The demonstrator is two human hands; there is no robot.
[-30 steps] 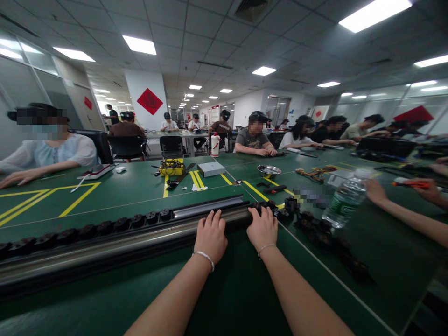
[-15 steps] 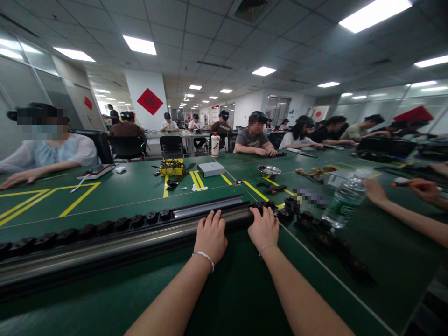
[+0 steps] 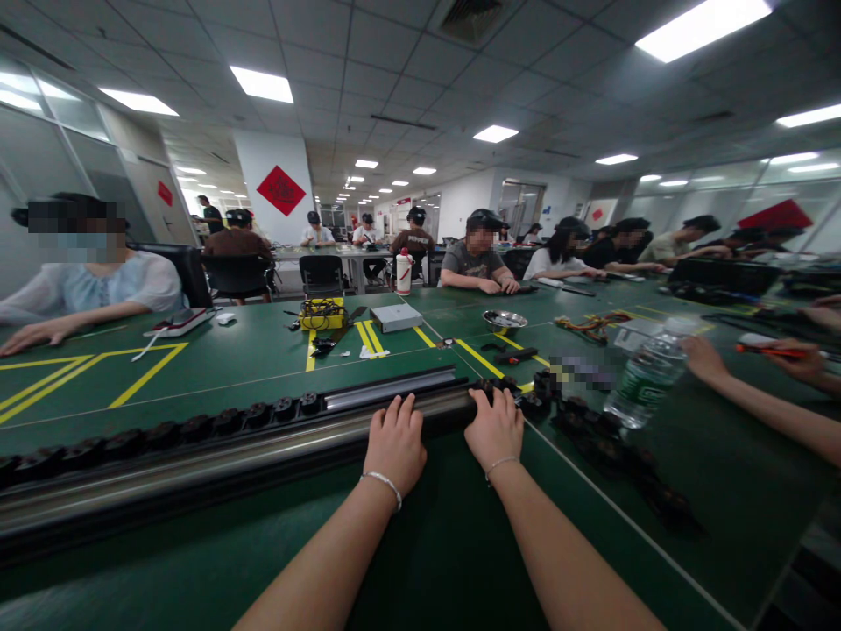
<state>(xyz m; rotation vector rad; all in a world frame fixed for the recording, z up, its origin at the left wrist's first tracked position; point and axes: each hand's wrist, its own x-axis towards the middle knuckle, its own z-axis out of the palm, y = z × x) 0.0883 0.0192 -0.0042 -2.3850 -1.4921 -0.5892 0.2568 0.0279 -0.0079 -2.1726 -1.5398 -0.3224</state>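
Note:
A long black bar with a shiny metal face [image 3: 197, 466] lies across the green table in front of me. My left hand [image 3: 397, 445] is closed over it near its right part, fingers curled over the top. At the bar's right end, my right hand [image 3: 497, 428] also grips it, thumb and fingers bent over the edge. The undersides of both hands are hidden. Behind the bar runs a row of round black parts [image 3: 228, 419], beside a second rail with a silver strip [image 3: 394, 387]. More black parts [image 3: 595, 434] trail off to the right of my right hand.
A water bottle [image 3: 647, 372] stands at the right, near another person's hand [image 3: 706, 359]. Farther back are a metal bowl [image 3: 505, 321], a grey box [image 3: 397, 317], a yellow box with cables [image 3: 321, 313] and bundled wires [image 3: 591, 327]. Several people sit around the tables.
Both my hands and the bar stay where they were. At the right, a co-worker's hand with an orange tool has shifted slightly.

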